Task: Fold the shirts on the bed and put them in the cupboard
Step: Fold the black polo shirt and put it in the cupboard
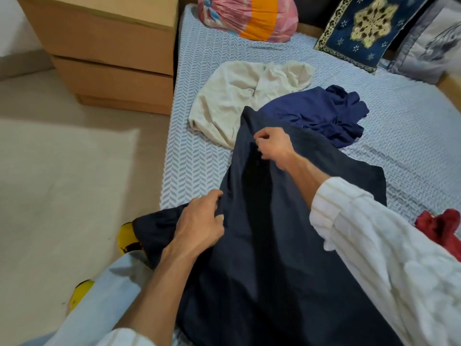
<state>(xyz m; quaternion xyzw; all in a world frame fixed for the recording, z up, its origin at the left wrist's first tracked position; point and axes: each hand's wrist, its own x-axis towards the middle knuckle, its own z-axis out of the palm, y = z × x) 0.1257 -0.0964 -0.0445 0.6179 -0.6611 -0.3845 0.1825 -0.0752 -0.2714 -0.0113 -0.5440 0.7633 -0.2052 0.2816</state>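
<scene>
So both hands were on the dark navy shirt (262, 221), which was draped from the near edge of the bed (411, 136) up toward its middle, partly hanging off the side over the person's lap. The left hand (199, 223) had its fingers curled into the cloth near the shirt's left edge, bunching it up. The right hand (273, 146) was further up the shirt, pinching a bit of fabric between thumb and fingertips, so neither hand was loose or flat.

Past the dark one, a cream shirt (234, 101) was crumpled on the blue-and-white sheet, and a brighter blue shirt (321, 113) lay just beside it, touching it, with the dark shirt's top end overlapping both. A red cloth (441, 226) sat at the right edge, well apart from those.

At the far end were a pink-and-orange bundle (249, 16) and a blue patterned cushion (366, 28). A wooden drawer unit (109, 48) stood right against the bed's left side.
</scene>
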